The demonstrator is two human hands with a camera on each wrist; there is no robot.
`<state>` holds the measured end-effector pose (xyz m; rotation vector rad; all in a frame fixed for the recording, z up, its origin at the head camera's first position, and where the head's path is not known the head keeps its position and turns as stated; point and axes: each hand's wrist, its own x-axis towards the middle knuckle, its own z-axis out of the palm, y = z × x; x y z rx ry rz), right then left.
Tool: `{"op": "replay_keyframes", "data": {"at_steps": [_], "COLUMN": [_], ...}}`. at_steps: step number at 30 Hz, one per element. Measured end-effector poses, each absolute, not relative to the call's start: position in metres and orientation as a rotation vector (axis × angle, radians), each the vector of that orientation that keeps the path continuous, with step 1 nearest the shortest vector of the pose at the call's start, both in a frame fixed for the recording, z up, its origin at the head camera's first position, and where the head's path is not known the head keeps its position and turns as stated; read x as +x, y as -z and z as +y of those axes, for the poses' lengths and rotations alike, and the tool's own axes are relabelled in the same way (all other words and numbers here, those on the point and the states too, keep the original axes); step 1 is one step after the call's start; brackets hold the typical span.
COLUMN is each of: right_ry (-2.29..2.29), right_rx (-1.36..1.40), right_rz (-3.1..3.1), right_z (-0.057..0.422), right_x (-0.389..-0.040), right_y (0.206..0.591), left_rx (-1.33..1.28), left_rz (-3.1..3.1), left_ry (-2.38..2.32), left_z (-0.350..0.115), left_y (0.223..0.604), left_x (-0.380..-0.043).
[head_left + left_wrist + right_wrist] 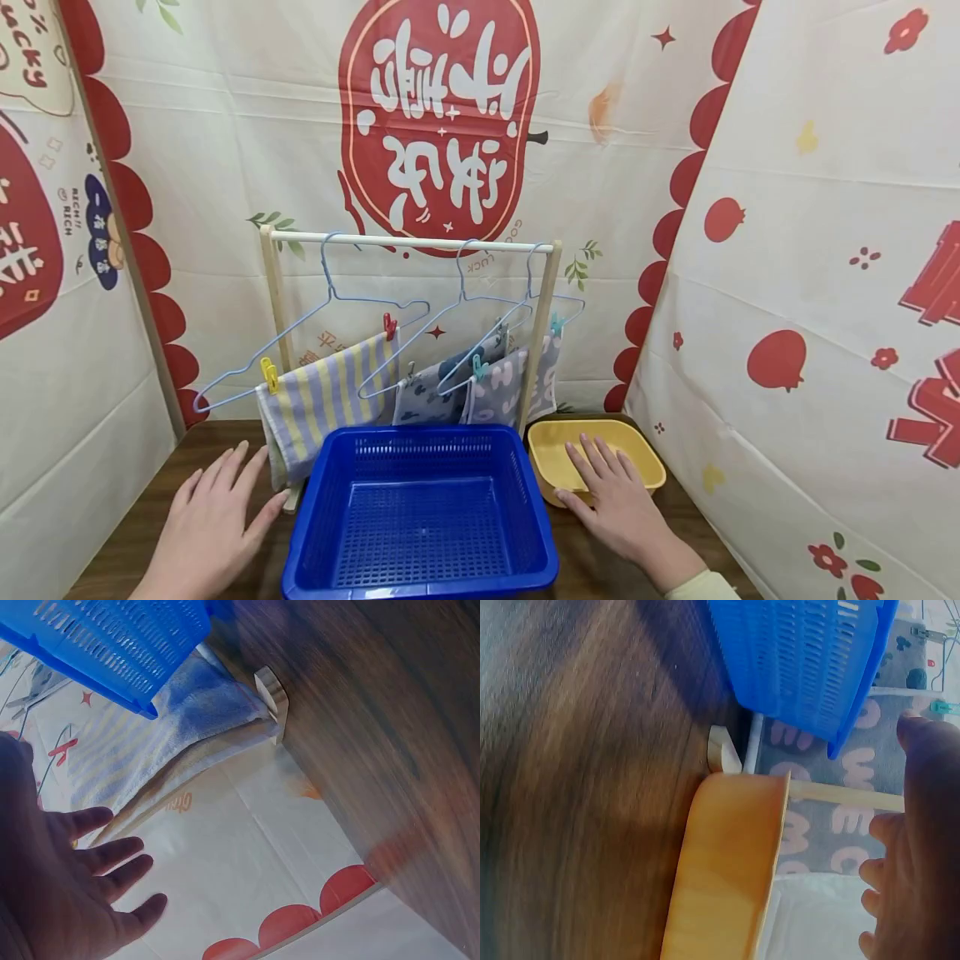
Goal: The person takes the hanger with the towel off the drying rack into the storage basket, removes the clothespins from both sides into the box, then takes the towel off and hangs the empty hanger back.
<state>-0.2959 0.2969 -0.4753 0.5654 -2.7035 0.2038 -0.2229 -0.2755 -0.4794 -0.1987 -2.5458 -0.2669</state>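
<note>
A blue plastic basket with slotted walls stands on the wooden table, nothing lying in it. To its left my left hand is held with fingers spread, near the hem of a striped towel. My right hand hovers over the near rim of a yellow basin, its fingers outstretched. Behind the basket, a small rack carries three blue wire hangers. The striped towel hangs from the left hanger by a yellow clip and a red clip. Both hands hold nothing.
Two grey patterned towels, one with dark prints and one with pink letters, hang on the other hangers with clips. Printed cloth walls enclose the table at the back and both sides. A wooden rack foot sits beneath the striped towel.
</note>
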Motion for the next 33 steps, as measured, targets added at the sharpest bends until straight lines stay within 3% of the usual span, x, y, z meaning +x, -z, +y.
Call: {"op": "replay_keyframes", "data": {"at_steps": [9, 33], "right_ry": [-0.473, -1.218], "right_rx": [0.566, 0.259], "right_rz": [-2.562, -2.734], "right_z": [0.275, 0.218], "right_x": [-0.293, -0.292], "right_y": [0.475, 0.483], "left_rx": [-0.320, -0.631], "left_rz": [-2.313, -2.388], "left_ry": [0.501, 0.803], "left_z": [-0.268, -0.221], "left_y": [0.466, 0.434], "left_x": [-0.220, -0.234]}}
